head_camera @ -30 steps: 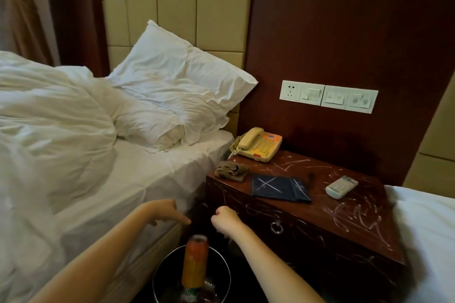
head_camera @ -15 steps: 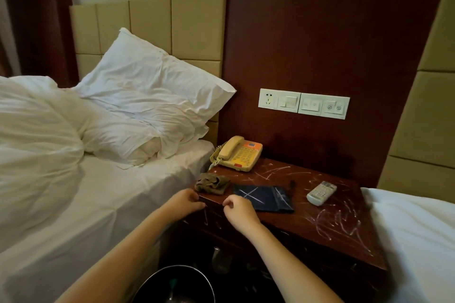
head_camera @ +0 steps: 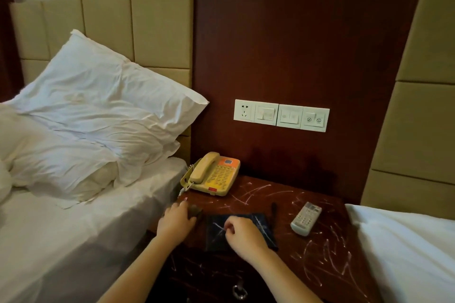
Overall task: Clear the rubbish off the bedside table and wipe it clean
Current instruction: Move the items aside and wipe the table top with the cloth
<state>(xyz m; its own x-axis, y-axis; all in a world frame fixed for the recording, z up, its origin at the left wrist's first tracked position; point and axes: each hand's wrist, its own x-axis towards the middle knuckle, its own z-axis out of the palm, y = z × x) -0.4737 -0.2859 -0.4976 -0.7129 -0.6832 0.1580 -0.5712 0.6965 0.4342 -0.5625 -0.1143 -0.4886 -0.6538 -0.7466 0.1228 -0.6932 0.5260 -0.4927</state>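
A: Biggest first. What lies off the left hand [head_camera: 176, 222]?
B: White-sheeted bed [head_camera: 73, 241], left of that hand and running away from it. Rumpled white pillow [head_camera: 103, 106] well beyond, against the padded headboard.
A: And under both hands?
B: Dark red-brown wooden bedside table [head_camera: 327, 241]. White scribbled marks [head_camera: 248, 194] over its top, beyond and to the right of the right hand [head_camera: 242, 231], and down its front below the wrists.
A: Past the left knuckles?
B: Yellow plastic corded telephone [head_camera: 214, 174], handset on its cradle, at the table's far left corner.
A: Right hand?
B: Sits on a dark blue flat folder [head_camera: 261, 222]. Fingers curled, thumb and forefinger close together. Cannot tell whether they pinch the folder.
A: To its right?
B: White rectangular remote control [head_camera: 306, 218], lying flat, apart from the folder.
A: Left hand's grip?
B: Fingers curled over a crumpled brown cloth [head_camera: 195, 211], gripping it. Cloth on the tabletop at the near left edge, just left of the folder, mostly hidden by the hand.
A: Smaller items?
B: Slim black pen [head_camera: 273, 209] just beyond the right hand, beside the folder's far corner. Metal ring pull [head_camera: 240, 291] on the table front, below and between the wrists.
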